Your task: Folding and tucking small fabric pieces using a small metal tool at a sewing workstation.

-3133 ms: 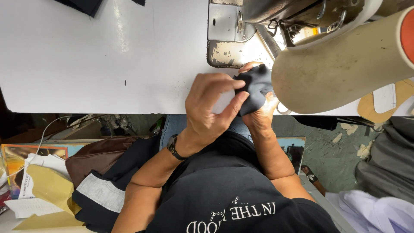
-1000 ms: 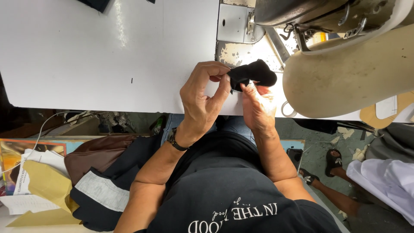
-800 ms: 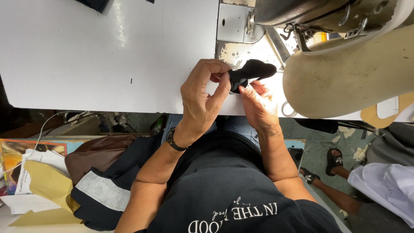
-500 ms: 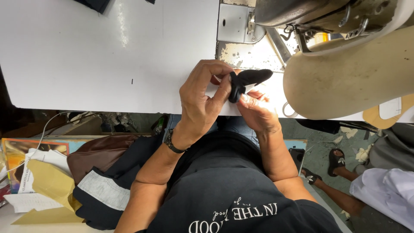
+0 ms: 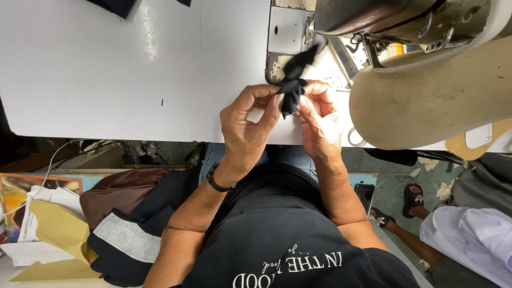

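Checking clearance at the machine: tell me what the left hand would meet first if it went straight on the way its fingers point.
The left hand would probably first meet the black fabric piece it pinches, then the right hand; depth is unclear.

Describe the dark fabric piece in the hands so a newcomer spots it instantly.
Start at the cream sewing machine at the right end of the white table. Just left of it, above the table's near edge, the left hand and right hand pinch a small black fabric strip. It alone is narrow, crumpled and pointing toward the machine's metal plate.
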